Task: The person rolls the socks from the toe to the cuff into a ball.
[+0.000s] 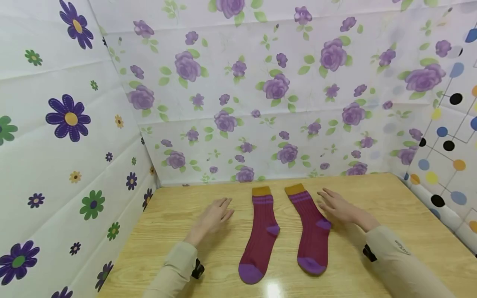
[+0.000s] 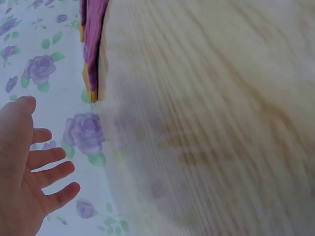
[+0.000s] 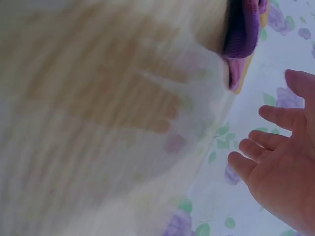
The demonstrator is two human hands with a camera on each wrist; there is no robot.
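Left sock (image 1: 258, 234) and right sock (image 1: 311, 229): laid flat, unheld

Two maroon socks, yellow-cuffed, purple at heel and toe. Position: side by side on the wood-grain surface (image 1: 167, 231), a gap between; cuffs away from the person, toes nearest, both heels to the right. Matching direction and separation suggest deliberate setting-out, keeping each whole and visible.

Left hand (image 1: 215, 216): fingers extended, holding nothing, apart from the left sock. Right hand (image 1: 339, 207): fingers likewise extended, nothing held, just beside the right sock. Such flanking presumably leaves both within easy reach.
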